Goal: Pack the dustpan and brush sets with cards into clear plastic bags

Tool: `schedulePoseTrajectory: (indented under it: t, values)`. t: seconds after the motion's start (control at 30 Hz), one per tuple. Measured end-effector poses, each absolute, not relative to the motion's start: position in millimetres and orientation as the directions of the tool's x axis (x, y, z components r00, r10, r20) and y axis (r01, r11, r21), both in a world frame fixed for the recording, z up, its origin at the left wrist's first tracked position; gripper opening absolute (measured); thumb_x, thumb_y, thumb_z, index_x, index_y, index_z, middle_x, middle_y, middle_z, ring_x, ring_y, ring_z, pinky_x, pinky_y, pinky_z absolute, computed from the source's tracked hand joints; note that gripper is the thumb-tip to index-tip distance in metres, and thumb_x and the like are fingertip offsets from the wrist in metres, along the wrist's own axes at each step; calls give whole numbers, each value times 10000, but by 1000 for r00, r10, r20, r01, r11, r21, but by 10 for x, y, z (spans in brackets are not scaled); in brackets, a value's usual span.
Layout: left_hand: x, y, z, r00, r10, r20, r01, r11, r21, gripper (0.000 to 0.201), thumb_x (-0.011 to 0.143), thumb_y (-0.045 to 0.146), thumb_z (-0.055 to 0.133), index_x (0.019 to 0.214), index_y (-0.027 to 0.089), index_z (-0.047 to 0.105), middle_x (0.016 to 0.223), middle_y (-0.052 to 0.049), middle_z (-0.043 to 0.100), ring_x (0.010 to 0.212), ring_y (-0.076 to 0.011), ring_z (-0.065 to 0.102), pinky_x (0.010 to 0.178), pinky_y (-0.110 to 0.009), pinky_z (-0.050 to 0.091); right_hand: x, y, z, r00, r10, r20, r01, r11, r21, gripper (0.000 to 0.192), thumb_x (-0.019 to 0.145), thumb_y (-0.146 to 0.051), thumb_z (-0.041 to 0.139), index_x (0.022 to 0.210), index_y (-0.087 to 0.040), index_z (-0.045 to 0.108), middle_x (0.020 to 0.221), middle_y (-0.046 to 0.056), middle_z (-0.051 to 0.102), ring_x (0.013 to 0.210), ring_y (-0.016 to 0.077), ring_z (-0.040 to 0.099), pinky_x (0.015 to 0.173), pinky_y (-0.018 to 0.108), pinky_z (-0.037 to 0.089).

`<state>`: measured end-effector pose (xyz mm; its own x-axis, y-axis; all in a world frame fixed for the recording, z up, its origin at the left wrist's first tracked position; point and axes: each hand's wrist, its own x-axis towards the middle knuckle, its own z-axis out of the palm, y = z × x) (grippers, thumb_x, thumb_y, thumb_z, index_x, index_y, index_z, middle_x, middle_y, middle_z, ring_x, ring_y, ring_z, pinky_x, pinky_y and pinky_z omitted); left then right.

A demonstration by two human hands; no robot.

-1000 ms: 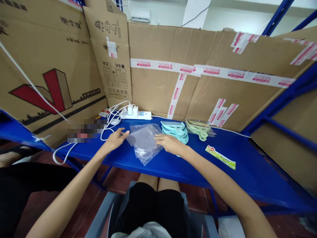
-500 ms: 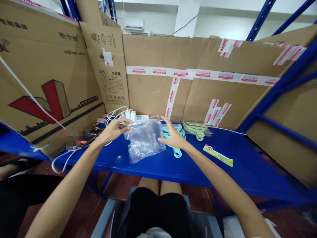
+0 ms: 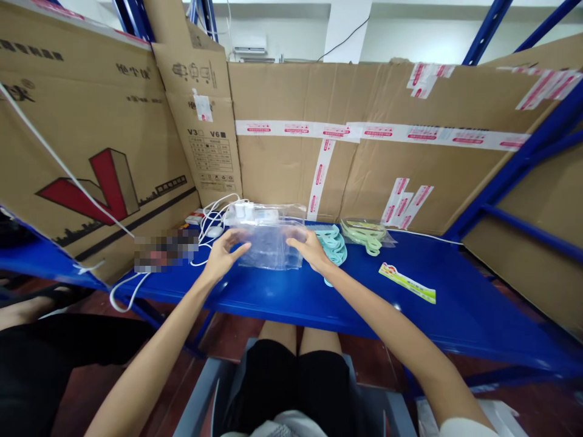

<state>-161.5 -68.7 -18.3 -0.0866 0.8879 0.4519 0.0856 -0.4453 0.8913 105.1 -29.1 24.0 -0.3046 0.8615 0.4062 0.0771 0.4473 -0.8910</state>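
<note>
Cardboard boxes (image 3: pixel 91 139) wall off the left and far sides of a blue shelf (image 3: pixel 455 303). On the far left part of the shelf, a white cable (image 3: pixel 127 297) hangs over the near edge, and a white power strip (image 3: pixel 255 212) with plugs in it lies against the cardboard, just beyond the hands. The left hand (image 3: pixel 223 255) is raised above the shelf, its fingers curled around the left edge of a clear plastic bag (image 3: pixel 271 243), thumb pointing toward the middle. The bag is stretched between both hands, held upright over the middle of the shelf, near its far side. The right hand (image 3: pixel 312 249) pinches the bag's right edge, fingers closed on the film. Just right of that hand, touching the shelf, lies a stack of teal plastic pieces (image 3: pixel 334 246); what they are exactly cannot be told. Farther right sits a bagged bundle of pale green pieces (image 3: pixel 367 233). Nearer and to the right, a narrow printed card (image 3: pixel 407 283) lies flat, well apart from the hands.
</note>
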Motion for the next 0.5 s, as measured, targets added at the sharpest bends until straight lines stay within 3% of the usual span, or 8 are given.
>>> schedulePoseTrajectory:
  t: [0.13,0.3,0.43,0.5]
  values:
    - [-1613,-717,-213,-111,876,470,44,-468,883,605,721,429,924,1191,221,605,1246,-103,728,1210,-287,699,1144,-471,498,1116,-335,211,-401,795,454,45,512,-858,513,766,-256,772,1276,-244,713,1377,54,724,1338,253,634,1193,426,436]
    - [-1544,-725,-250,-84,901,426,53,-423,904,519,760,452,888,1127,193,628,1093,-86,758,1056,-255,728,1058,-438,541,1101,-339,100,-448,825,343,117,435,-893,462,732,-284,858,1175,-213,744,1236,63,773,1207,279,701,1159,494,485]
    - [-1571,-566,-207,-217,906,363,26,-366,930,566,692,455,884,1116,192,617,968,-42,742,886,-212,733,852,-342,593,960,-247,97,-311,938,152,122,198,-973,275,811,-217,773,1077,-208,706,1024,28,771,888,205,772,873,410,664]
    - [-1642,-445,-195,-255,924,286,49,-284,958,594,679,420,861,1159,189,598,905,-22,726,762,-196,717,693,-295,580,863,-167,101,-235,971,41,114,69,-991,337,836,-198,736,1161,-212,647,949,13,754,723,166,756,698,332,675]
